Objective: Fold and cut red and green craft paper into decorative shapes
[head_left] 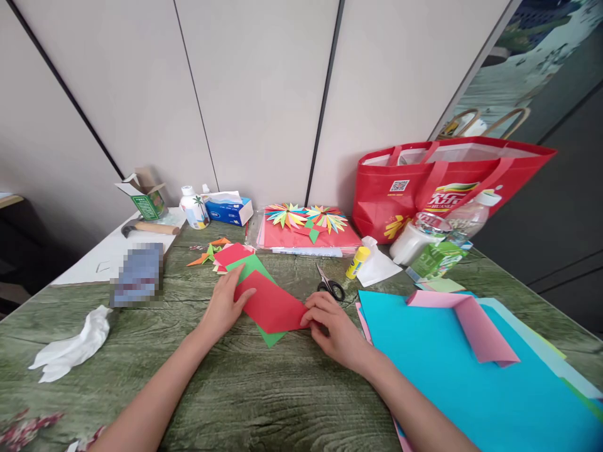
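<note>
A sheet of red paper [271,302], which looks folded to a pointed shape, lies over a green paper [257,269] in front of me. My left hand [225,300] grips its left side, the thumb over the red and the fingers by the green edge. At the opposite end my right hand [335,326] pinches the pointed corner between thumb and fingers. Behind the left fingertips sit more small papers, with a red sheet [235,253] on top. Scissors [331,285] with black handles lie beyond my right hand, beside a yellow glue stick [358,262].
Blue paper [438,351] with a folded pink strip [485,326] covers the right side. A red bag [391,188], a tissue box [228,210] and colourful paper fans [306,218] stand or lie at the back. A hammer [155,228] and crumpled tissue [75,345] are left.
</note>
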Demonstrator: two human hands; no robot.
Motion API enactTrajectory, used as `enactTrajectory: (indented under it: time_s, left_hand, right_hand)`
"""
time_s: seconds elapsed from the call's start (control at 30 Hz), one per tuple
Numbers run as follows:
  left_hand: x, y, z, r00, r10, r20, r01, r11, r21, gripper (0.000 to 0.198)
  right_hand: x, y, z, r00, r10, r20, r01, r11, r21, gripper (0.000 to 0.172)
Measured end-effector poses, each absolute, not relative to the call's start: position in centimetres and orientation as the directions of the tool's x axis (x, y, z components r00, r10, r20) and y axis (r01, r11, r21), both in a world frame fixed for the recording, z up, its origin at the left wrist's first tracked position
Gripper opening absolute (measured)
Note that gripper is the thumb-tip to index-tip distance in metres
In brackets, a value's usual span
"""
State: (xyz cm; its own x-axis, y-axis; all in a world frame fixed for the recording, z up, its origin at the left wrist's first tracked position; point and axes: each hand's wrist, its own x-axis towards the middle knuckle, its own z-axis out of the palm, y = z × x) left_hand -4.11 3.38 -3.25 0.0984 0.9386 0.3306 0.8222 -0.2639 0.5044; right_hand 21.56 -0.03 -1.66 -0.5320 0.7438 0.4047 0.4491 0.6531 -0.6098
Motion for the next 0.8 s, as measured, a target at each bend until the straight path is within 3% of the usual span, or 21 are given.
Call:
enactTrajectory:
  time_s: [0.17, 0.33, 0.6, 0.8]
  left_hand:
    - [-4.2, 3.4, -2.6, -0.039, 0.974, 0.224, 0.704, -0.132, 0.697, 0.06]
    - [-4.0, 3.4, -2.0, -0.128, 0.988, 0.09, 0.337, -0.042, 0.94, 0.067]
    - [-3.8, 3.2, -2.0, -0.153, 0.988, 0.001, 0.244, 0.036, 0.969, 0.059]
    - [-2.8, 2.4, -0.3, -0.05, 0.975, -0.218, -0.069, 0.214, 0.974, 0.049]
  right_hand:
    - [21.8, -0.1, -1.2, -0.435, 0.756, 0.488, 0.403, 0.649, -0.646, 0.024]
    - [22.5, 0.5, -1.5, -0.335, 0.774, 0.537, 0.377, 0.632, -0.677, 0.024]
    - [23.1, 1.0, -1.1, -0.232, 0.743, 0.627, 0.355, 0.665, -0.657, 0.024]
    - [23.7, 0.8, -0.7, -0.146, 0.699, 0.7, 0.339, 0.7, -0.629, 0.023]
